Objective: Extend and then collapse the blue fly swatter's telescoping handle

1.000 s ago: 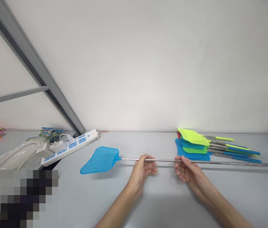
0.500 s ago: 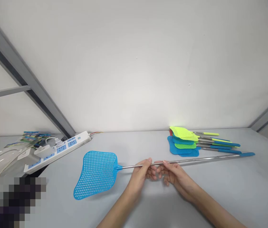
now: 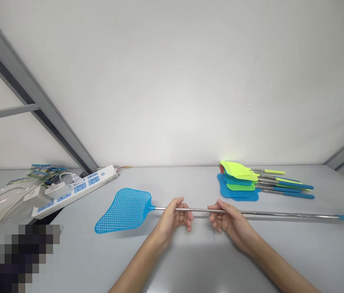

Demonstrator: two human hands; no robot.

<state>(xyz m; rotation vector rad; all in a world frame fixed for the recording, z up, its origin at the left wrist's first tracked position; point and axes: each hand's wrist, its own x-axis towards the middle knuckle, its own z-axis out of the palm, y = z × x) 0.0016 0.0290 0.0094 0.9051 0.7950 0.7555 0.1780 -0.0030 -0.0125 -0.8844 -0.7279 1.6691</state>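
A blue fly swatter [image 3: 126,211] with a long metal telescopic rod stretches across the front of the view, its perforated head to the left and its blue grip at the right edge. My left hand [image 3: 175,217] holds the rod not far from the head, thumb over it and fingers curled below. Farther right along the same rod, my right hand [image 3: 228,217] pinches it between thumb and fingers. A stretch of bare rod shows between the two hands. The swatter's head is tilted above the tabletop.
Behind my right hand lies a pile of fly swatters [image 3: 239,179] in yellow, green and blue, their handles pointing right. At the left is a white power strip [image 3: 77,189] with plugs in it, beside packaging [image 3: 45,173]. A white wall [image 3: 178,89] rises behind the grey table [image 3: 184,264].
My hands have moved apart along the rod. The rod reaches farther right, its grip now at the picture's edge. The swatter's head has tilted and looks flatter.
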